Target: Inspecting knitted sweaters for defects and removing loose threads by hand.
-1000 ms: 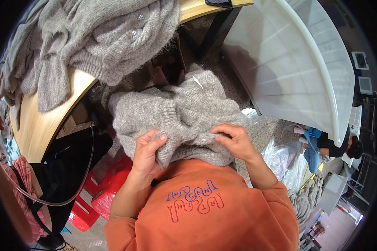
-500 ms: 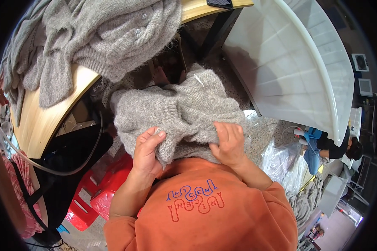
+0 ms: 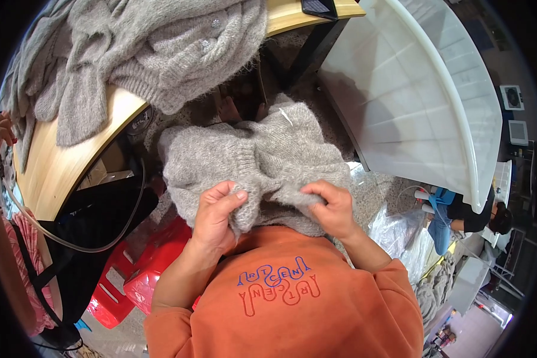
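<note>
Right hand (image 3: 334, 212) shifted, grey knit (image 3: 280, 161) between it and left hand (image 3: 216, 216)

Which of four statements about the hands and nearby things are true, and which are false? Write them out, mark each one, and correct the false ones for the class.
1. The left hand grips the fuzzy grey knitted garment. True.
2. Only the left hand grips it. False: the right hand grips it too.
3. A flat black rectangular device lies on the pale wooden tabletop. True.
4. The person wears a green top. False: it is an orange fabric top.
</note>
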Demonstrator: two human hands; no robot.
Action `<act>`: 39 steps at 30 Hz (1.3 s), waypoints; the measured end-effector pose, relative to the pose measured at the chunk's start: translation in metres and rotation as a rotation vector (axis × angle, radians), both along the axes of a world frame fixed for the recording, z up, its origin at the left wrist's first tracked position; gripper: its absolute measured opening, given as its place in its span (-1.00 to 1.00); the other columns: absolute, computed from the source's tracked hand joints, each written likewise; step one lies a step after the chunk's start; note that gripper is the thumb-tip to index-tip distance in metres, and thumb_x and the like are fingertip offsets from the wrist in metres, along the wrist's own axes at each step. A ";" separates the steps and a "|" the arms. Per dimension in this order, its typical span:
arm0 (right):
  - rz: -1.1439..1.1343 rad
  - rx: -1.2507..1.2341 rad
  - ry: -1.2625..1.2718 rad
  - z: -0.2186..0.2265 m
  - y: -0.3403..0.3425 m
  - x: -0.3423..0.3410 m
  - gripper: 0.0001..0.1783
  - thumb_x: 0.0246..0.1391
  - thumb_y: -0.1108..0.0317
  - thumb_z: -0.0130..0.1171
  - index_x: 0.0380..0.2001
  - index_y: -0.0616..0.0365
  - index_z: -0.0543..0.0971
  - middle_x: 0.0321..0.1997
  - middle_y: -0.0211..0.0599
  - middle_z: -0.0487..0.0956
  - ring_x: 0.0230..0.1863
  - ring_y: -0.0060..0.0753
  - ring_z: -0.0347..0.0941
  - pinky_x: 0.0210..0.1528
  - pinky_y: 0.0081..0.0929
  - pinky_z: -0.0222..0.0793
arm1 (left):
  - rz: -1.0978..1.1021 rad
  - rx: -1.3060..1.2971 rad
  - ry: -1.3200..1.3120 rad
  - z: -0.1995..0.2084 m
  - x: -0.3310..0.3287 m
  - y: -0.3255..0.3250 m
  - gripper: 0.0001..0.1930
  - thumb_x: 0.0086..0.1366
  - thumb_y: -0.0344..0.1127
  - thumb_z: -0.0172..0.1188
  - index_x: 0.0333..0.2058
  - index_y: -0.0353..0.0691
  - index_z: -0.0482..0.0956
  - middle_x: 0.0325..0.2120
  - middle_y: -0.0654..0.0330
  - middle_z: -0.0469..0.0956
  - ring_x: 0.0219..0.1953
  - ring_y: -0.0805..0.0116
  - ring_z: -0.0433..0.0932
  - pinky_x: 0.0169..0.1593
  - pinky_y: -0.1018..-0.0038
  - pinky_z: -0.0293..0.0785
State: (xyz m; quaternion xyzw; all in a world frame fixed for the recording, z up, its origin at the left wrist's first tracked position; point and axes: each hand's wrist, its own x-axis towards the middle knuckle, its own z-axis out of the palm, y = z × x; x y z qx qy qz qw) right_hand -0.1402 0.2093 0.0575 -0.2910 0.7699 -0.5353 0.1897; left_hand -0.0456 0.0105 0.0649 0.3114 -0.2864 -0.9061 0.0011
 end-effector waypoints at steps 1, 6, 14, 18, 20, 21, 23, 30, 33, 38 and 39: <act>0.075 -0.041 0.232 0.001 -0.006 0.001 -0.78 -0.33 0.64 0.07 -0.46 0.29 0.50 -0.41 -0.23 0.51 -0.52 -0.36 0.44 -0.48 -0.55 0.34 | -0.035 0.027 0.014 -0.002 0.000 0.001 -0.93 0.12 -0.53 0.09 -0.39 -0.35 0.51 -0.49 0.17 0.55 -0.47 0.48 0.51 -0.34 0.57 0.46; 0.298 -0.226 0.729 0.015 -0.038 0.007 -0.77 -0.41 0.55 0.15 -0.50 0.23 0.49 -0.43 -0.24 0.49 -0.60 -0.45 0.34 -0.62 -0.56 0.24 | -0.053 -0.081 0.040 -0.003 -0.001 0.007 -0.97 0.11 -0.55 0.11 -0.45 -0.34 0.52 -0.52 0.24 0.54 -0.51 0.57 0.46 -0.40 0.62 0.41; 0.270 -0.249 0.957 0.001 -0.054 0.001 -0.74 -0.38 0.52 0.16 -0.45 0.26 0.47 -0.40 -0.23 0.48 -0.59 -0.44 0.35 -0.61 -0.59 0.21 | -0.141 -0.140 0.100 -0.003 0.002 0.002 -0.95 0.14 -0.53 0.10 -0.43 -0.39 0.53 -0.54 0.25 0.53 -0.51 0.60 0.44 -0.41 0.66 0.38; 0.190 -0.201 0.955 -0.006 -0.060 0.003 -0.74 -0.35 0.45 0.11 -0.44 0.22 0.44 -0.42 -0.28 0.44 -0.57 -0.46 0.33 -0.60 -0.59 0.20 | -0.118 -0.189 0.098 -0.007 0.004 0.002 -0.93 0.13 -0.56 0.10 -0.41 -0.39 0.55 -0.52 0.22 0.54 -0.49 0.58 0.46 -0.38 0.66 0.40; 0.197 -0.191 0.906 -0.009 -0.062 0.003 -0.74 -0.36 0.46 0.11 -0.44 0.23 0.44 -0.42 -0.26 0.44 -0.57 -0.43 0.34 -0.60 -0.56 0.22 | -0.040 -0.243 0.101 -0.011 0.005 0.005 -0.91 0.10 -0.59 0.12 -0.38 -0.40 0.56 -0.49 0.20 0.56 -0.47 0.57 0.48 -0.37 0.66 0.42; 0.205 -0.181 0.859 -0.009 -0.063 0.002 -0.75 -0.37 0.48 0.10 -0.45 0.25 0.44 -0.42 -0.24 0.44 -0.56 -0.39 0.35 -0.59 -0.54 0.25 | -0.040 -0.242 0.101 -0.013 0.006 0.006 -0.91 0.10 -0.59 0.12 -0.38 -0.40 0.56 -0.49 0.20 0.56 -0.47 0.57 0.48 -0.37 0.66 0.42; 0.220 -0.198 0.802 -0.011 -0.066 0.001 -0.75 -0.38 0.49 0.10 -0.46 0.26 0.44 -0.41 -0.22 0.44 -0.55 -0.35 0.36 -0.58 -0.51 0.27 | 0.001 -0.369 0.067 -0.015 0.007 0.007 -0.87 0.06 -0.63 0.16 -0.36 -0.40 0.56 -0.48 0.21 0.56 -0.47 0.59 0.47 -0.39 0.67 0.41; 0.289 -0.269 0.711 -0.017 -0.072 -0.004 -0.75 -0.41 0.62 0.13 -0.48 0.31 0.46 -0.42 -0.16 0.46 -0.55 -0.27 0.39 -0.59 -0.49 0.32 | -0.028 -0.559 0.050 -0.021 0.011 0.004 -0.85 0.02 -0.62 0.20 -0.37 -0.38 0.57 -0.49 0.30 0.54 -0.48 0.66 0.42 -0.42 0.71 0.38; 0.344 -0.291 0.607 -0.020 -0.075 -0.010 -0.76 -0.40 0.64 0.11 -0.49 0.29 0.46 -0.41 -0.13 0.46 -0.53 -0.27 0.39 -0.56 -0.49 0.33 | -0.011 -0.581 0.055 -0.022 0.011 0.002 -0.86 0.03 -0.61 0.20 -0.37 -0.37 0.57 -0.50 0.32 0.54 -0.48 0.67 0.41 -0.43 0.71 0.36; 0.469 -0.203 0.401 -0.007 -0.078 -0.019 -0.76 -0.33 0.65 0.04 -0.45 0.21 0.43 -0.37 -0.16 0.47 -0.46 -0.19 0.43 -0.51 -0.40 0.37 | -0.060 -0.615 0.080 -0.019 0.012 -0.001 -0.89 0.04 -0.59 0.20 -0.39 -0.37 0.57 -0.51 0.30 0.54 -0.47 0.65 0.42 -0.41 0.70 0.36; 0.554 -0.145 0.312 -0.007 -0.076 -0.021 -0.80 -0.27 0.63 0.01 -0.46 0.17 0.40 -0.38 -0.19 0.46 -0.42 -0.13 0.45 -0.50 -0.35 0.38 | -0.062 -0.614 0.081 -0.019 0.013 -0.001 -0.89 0.04 -0.59 0.20 -0.39 -0.37 0.57 -0.51 0.30 0.54 -0.47 0.65 0.42 -0.41 0.70 0.36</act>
